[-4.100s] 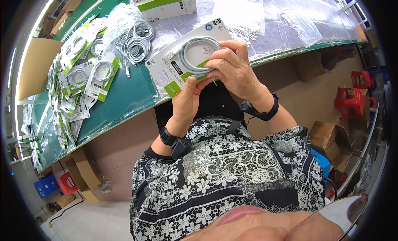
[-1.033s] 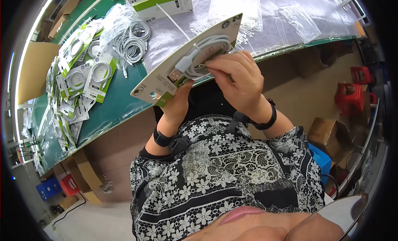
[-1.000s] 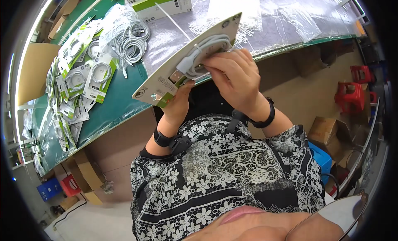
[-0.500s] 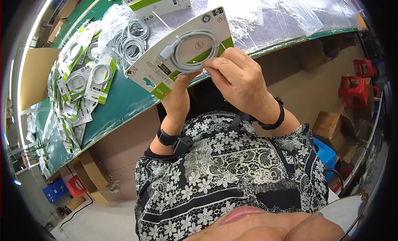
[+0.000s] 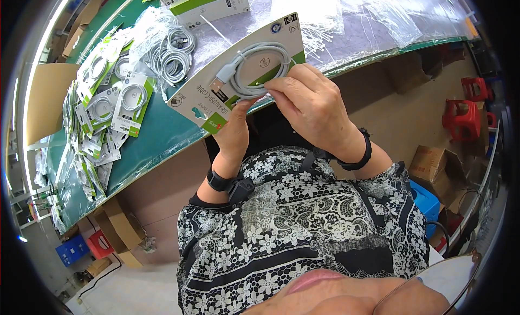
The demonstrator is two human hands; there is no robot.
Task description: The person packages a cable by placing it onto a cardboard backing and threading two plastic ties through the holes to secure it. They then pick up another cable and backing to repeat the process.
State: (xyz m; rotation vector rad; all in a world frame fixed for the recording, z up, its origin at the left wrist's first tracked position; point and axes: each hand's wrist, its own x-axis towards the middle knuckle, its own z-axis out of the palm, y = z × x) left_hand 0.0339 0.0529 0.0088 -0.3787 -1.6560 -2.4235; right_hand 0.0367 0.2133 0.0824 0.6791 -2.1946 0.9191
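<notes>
Two hands, left hand (image 5: 236,132) and right hand (image 5: 313,106), hold one cable card (image 5: 241,71).

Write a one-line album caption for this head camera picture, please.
Both hands, left and right, hold a card with a coiled grey cable above a green table.

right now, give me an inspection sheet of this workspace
surface: green bench top, partly under clear plastic sheet.
job's things: backing card with a coiled grey cable on it, held up over the bench edge.
clutter: finished carded cables spread at left; loose clear bags at back.
grippers: left hand supports the card from below; right hand has its fingers on the coil.
cables: bundle of loose grey coils.
surroundings: green and white box; cardboard boxes; red stools.
</notes>
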